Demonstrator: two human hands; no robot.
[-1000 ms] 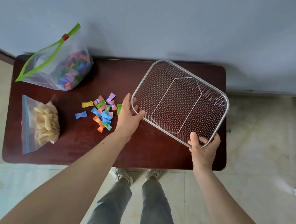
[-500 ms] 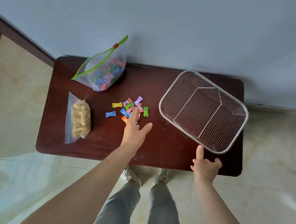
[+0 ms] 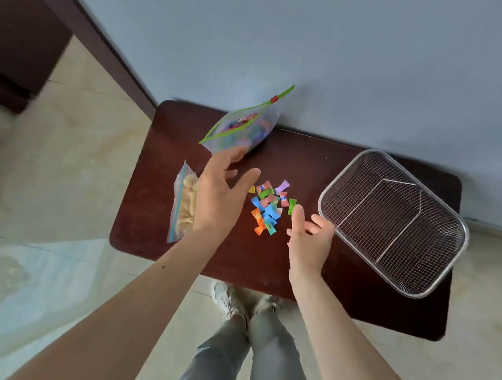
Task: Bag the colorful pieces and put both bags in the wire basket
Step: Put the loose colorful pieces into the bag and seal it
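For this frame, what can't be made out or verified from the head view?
- Bag of pale pieces: its right part is hidden behind the left hand, so its seal cannot be checked.
- Loose colorful pieces: they overlap in a pile, and the yellow one is half hidden by the left hand, so no exact count.
- Green-zip bag: motion blur hides whether its mouth is open.
- Table: the wire basket overhangs its near right edge, hiding it.

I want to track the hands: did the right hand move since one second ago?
Yes. The right hand left the wire basket rim and moved toward the colorful pieces.
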